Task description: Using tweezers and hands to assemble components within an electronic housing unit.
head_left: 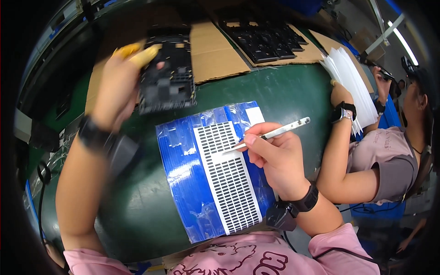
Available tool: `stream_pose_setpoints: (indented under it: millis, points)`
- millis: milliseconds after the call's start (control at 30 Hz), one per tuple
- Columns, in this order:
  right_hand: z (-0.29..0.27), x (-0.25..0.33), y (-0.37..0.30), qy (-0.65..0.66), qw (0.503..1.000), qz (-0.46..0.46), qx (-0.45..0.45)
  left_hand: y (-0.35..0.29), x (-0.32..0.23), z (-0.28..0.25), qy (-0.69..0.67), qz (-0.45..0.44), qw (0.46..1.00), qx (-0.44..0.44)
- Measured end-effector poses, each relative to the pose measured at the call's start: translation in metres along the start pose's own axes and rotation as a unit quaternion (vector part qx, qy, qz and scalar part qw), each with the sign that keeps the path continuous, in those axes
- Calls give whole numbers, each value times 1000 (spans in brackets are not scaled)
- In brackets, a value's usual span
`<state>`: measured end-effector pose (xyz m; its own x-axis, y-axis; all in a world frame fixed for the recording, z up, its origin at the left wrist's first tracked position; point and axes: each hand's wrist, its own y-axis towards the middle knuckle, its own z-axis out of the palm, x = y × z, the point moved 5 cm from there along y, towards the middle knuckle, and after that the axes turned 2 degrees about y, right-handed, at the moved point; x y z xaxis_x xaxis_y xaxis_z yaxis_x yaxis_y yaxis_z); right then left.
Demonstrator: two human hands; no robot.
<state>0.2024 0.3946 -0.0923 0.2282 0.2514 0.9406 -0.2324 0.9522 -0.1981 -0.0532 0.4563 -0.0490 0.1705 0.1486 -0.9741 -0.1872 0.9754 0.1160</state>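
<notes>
Blue board [181,188], one; label sheet [234,188], one; slim tool [286,128], one; held black panel [173,75], one.
Panel lies beyond the board, leftward, long axis running away from the wearer; left hand [121,80], blurred, curls round its left edge. Right hand [277,153], pinched nearly closed, holds the tool over the board, tip pointing left at the sheet.

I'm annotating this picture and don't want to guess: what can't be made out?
In the head view:
Left hand: motion blur obscures its exact grip on the black panel.
Slim tool: tip too small to tell whether it touches the label sheet.
Right hand: hides its own palm.
Pink shirt: cut off by the lower edge.
</notes>
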Motion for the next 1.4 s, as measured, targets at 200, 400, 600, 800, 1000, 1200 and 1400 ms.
stream_pose_setpoints:
  millis: [200, 400, 600, 800, 1000, 1200, 1400]
  points:
    - [6, 8, 1, -40, 998, -43, -21, -99, -20, -3, -159, -113, 975, -109]
    - [-10, 2, 7, -25, 998, -40, -43, -113, -7, -8, -99, -162, 979, -70]
    - [-11, 3, 10, 16, 997, -48, -53, -116, -9, 3, 16, -79, 995, -55]
    - [-13, 1, 12, 8, 998, -41, -40, -119, -6, 18, -52, -104, 992, -46]
    - [-18, 8, 8, 17, 999, -24, -44, -122, 7, 27, -168, -163, 971, -50]
    - [32, 36, -38, -28, 996, -73, 41, -134, 6, 34, -245, -220, 944, -17]
    - [60, 19, -42, 3, 993, -87, 85, -142, 7, 37, -312, -223, 923, -20]
